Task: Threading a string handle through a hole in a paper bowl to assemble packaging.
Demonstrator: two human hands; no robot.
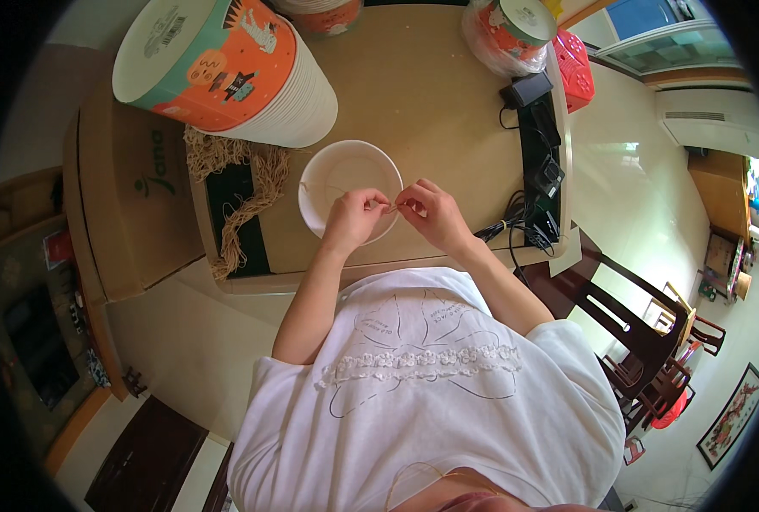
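White T-shirt, worn, six o'clock; dial centred on the white tub. Tub: mouth up on the brown table, directly before the body, presumably for easy reach. Left hand and right hand: fingertips pinched, meeting near the tub's three o'clock rim, apparently grasping one thin strand from opposite sides to steady it. Beige cord hank: nine o'clock, draped on the table's edge. Printed tubs: between ten and eleven, nested base up, likely saving room. Black cables: just past three, bundled.
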